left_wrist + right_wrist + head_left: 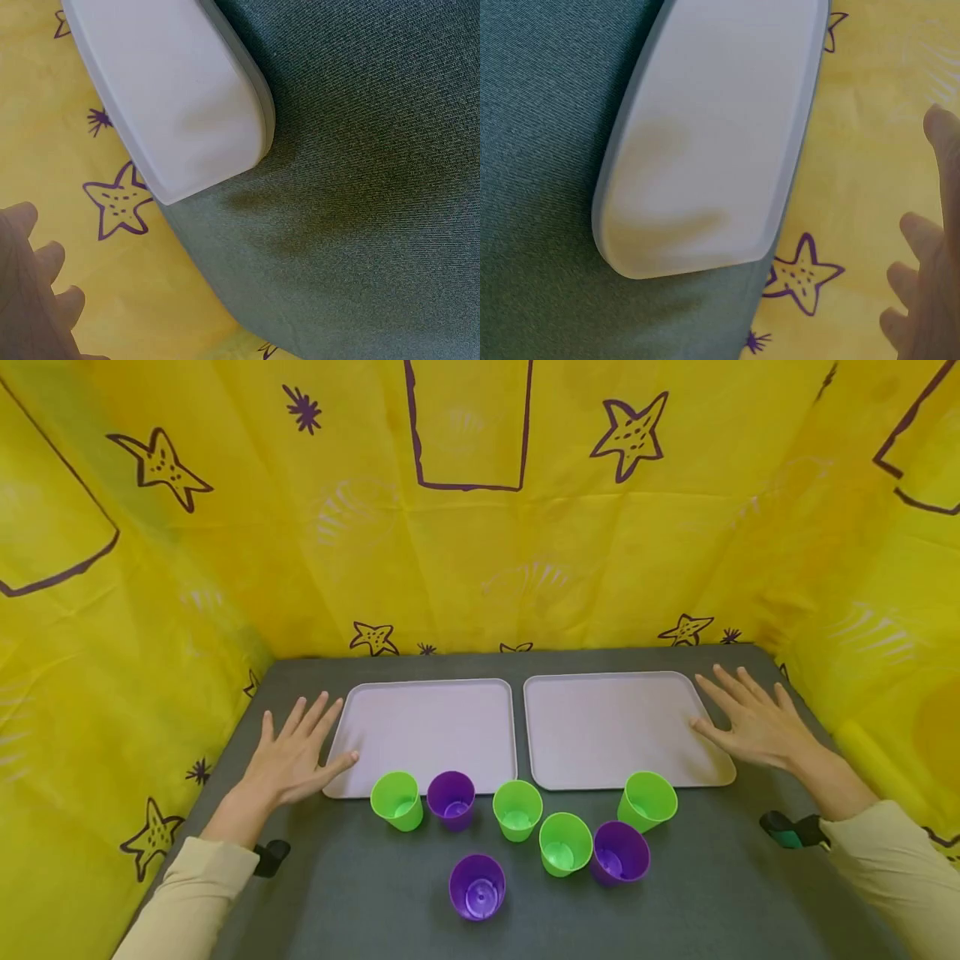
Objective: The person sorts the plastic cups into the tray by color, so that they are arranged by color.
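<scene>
A yellow cloth with dark-outlined starfish rises behind and at both sides of a dark grey table. Toward the table's far side lie two pale trays, flat and side by side with a narrow gap between them: the left tray and the right tray. Each has its long axis running left to right, short ends facing the sides, hollow face up.

Pale sleeves reach in from the near corners. The left hand is over the left tray's outer end, fingers spread wide and pointing away from the person, thumb toward the tray. The right hand mirrors it at the right tray's outer end, its fingers also wide apart.

Seven cups stand upright along the trays' near side, mouths up, long axes vertical. From the left come a green cup, a purple cup just beside it, and a second green cup. A third green cup and a second purple cup are so close that I cannot tell whether they touch; a fourth green cup stands behind that pair's right side. A third purple cup is nearest the person.
</scene>
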